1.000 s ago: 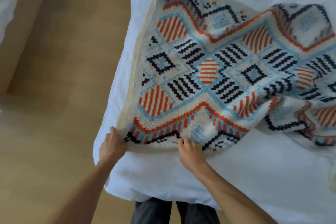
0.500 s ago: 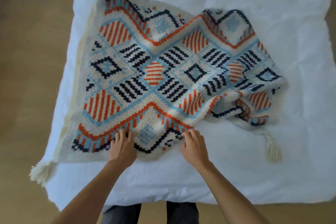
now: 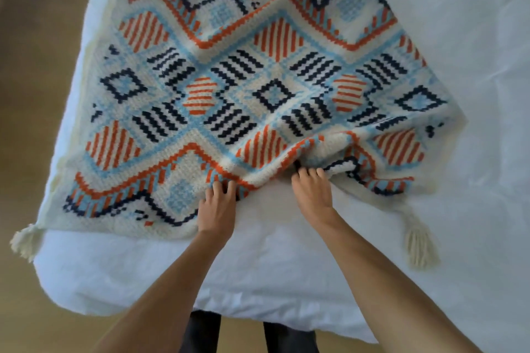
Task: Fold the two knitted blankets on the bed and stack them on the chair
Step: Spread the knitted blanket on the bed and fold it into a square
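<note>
A knitted blanket [image 3: 243, 89] in cream, orange, light blue and navy lies spread on the white bed [image 3: 286, 266]. Its right part is rumpled and doubled over near the front edge. My left hand [image 3: 217, 206] lies on the blanket's near edge, fingers bent into the knit. My right hand [image 3: 312, 192] is at the bunched fold just to the right, with its fingertips tucked into the fabric. A cream tassel [image 3: 420, 246] trails from the right corner, and another tassel [image 3: 24, 241] hangs over the bed's left front corner. Only this one blanket is in view, and no chair.
Brown wooden floor [image 3: 34, 37] runs along the left side and in front of the bed. My dark trouser legs [image 3: 249, 335] stand against the bed's near edge. Bare wrinkled sheet extends to the right and behind the blanket.
Both hands have shifted right along the blanket's near edge, from its left corner toward the middle. The right hand now reaches the rumpled fold. The view has swung right, so more of the bed shows.
</note>
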`<state>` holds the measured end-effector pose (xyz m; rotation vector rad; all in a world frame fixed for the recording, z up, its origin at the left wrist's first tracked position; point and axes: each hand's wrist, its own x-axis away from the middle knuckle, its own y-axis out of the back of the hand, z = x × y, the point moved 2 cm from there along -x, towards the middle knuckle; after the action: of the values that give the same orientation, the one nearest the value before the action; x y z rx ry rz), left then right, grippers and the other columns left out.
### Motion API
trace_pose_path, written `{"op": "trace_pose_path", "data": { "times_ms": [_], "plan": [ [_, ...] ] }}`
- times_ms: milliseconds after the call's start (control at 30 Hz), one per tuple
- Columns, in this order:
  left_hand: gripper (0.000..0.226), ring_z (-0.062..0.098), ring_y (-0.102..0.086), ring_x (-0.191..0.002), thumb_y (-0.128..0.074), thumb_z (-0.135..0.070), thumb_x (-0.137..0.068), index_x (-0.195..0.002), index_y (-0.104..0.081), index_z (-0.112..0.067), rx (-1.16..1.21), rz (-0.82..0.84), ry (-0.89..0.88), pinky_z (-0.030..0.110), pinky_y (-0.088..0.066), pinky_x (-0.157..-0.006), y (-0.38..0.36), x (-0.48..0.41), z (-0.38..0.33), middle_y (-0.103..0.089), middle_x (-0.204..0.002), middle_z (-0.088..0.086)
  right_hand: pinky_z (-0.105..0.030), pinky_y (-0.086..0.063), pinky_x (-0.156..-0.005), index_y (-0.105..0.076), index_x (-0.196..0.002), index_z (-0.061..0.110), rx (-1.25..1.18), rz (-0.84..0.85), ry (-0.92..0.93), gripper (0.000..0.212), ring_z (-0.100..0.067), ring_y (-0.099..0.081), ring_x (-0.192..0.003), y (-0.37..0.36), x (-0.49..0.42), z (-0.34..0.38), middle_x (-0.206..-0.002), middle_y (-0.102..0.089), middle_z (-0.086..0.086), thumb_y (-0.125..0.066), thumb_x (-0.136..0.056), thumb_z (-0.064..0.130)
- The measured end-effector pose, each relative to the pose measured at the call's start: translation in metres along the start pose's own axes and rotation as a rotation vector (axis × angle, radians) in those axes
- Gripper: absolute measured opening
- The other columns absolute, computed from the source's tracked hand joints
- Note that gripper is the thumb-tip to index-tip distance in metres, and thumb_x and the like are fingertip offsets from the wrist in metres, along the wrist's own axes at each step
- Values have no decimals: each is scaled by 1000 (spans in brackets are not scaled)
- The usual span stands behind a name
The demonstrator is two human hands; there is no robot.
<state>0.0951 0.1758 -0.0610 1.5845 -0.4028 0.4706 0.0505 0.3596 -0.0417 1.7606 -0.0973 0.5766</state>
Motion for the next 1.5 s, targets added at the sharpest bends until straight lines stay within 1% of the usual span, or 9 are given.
{"op": "trace_pose_path", "data": {
  "times_ms": [167,367,567,700,867,933,1100,1333,1500],
  "plan": [
    [42,35,-57,-85,-40,0,-87,-128,-37,-12,279,-40,96,37,-38,-59,14,8,18,-58,-107,19,-30,-46,-53,-60,-57,10,-168,-141,119,7,-27,-58,-51,-25,46,-31,-53,-57,-10,-57,-61,4],
    [46,30,-45,-115,-47,-11,-84,-128,-37,-11,126,231,-68,36,-42,-88,-7,25,4,-44,-128,11,-32,-49,-55,-62,-65,6,-215,32,8,28,-29,-59,-55,-55,98,-60,-59,-60,-12,-75,-40,4],
    [62,28,-34,-114,-55,-45,-75,-127,-33,-20,-36,224,-346,40,-36,-92,-43,57,-47,-33,-124,7,-36,-50,-66,-63,-91,8,-186,14,171,37,-29,-60,-78,-58,96,-25,-86,-62,-12,-75,-56,2],
    [48,28,-38,-113,-50,-15,-83,-129,-34,-18,-124,174,-371,37,-39,-90,-50,59,-44,-36,-127,9,-29,-46,-55,-64,-82,8,-172,199,143,18,-24,-63,-63,-58,107,-37,-71,-65,-9,-73,-67,5],
    [41,28,-39,-113,-41,-11,-87,-128,-36,-14,-55,223,-396,36,-40,-90,-46,47,-51,-38,-126,10,-36,-39,-81,-55,-109,6,-331,312,130,24,-29,-54,-99,-51,100,-44,-111,-58,-13,-39,-90,7],
    [41,28,-39,-115,-41,-14,-89,-129,-35,-13,-40,228,-432,36,-40,-92,-44,43,-65,-38,-128,10,-41,-40,-90,-57,-105,3,-373,193,96,21,-30,-50,-102,-38,93,-54,-110,-57,-14,-42,-90,7],
    [42,27,-38,-118,-43,-15,-89,-131,-34,-12,-52,205,-489,37,-40,-94,-38,44,-113,-37,-130,10,-39,-46,-68,-60,-88,5,-272,-72,-197,22,-29,-53,-80,-29,101,-108,-89,-58,-12,-62,-68,-4],
    [39,28,-39,-115,-43,-31,-94,-127,-34,-13,-13,118,-519,38,-43,-88,-34,38,-199,-37,-128,10,-41,-34,-102,-46,-124,13,-204,72,-173,42,-30,-34,-128,-75,98,-161,-138,-39,-8,-57,-83,13],
    [37,27,-44,-109,-44,-21,-94,-129,-33,-15,75,-3,-477,39,-48,-82,-24,28,-252,-39,-124,9,-30,-54,-68,-70,-77,12,-194,-116,-24,26,-25,-64,-69,-85,94,-176,-74,-65,-6,-83,-55,7]
  ]
}}
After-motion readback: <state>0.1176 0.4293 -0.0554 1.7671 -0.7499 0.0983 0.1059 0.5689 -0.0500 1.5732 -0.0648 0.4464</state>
